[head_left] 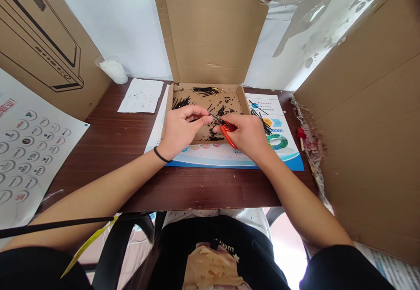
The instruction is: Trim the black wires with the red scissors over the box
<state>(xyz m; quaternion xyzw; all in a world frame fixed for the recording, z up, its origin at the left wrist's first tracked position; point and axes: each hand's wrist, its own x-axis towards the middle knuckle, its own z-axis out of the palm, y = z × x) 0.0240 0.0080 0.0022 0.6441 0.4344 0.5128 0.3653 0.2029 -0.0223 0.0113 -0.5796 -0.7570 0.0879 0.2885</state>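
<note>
My left hand (182, 128), with a black band on its wrist, pinches a thin black piece above the front of an open cardboard box (241, 102). Red-handled scissors (229, 137) are in my right hand (246, 132), their blades pointing left toward my left fingertips. Inside the box lie a bundle of black sticks with gold-coloured ends (206, 91), more black sticks (181, 102) at the left and many small dark bits (216, 133). The far end of the held piece is hard to make out.
Black strands (265, 124) lie on a printed sheet (288, 152) right of the box. A white paper (141, 96) and a bag of white material (113, 71) are at the back left. Large cardboard panels stand on both sides. A red object (301, 134) lies at the right.
</note>
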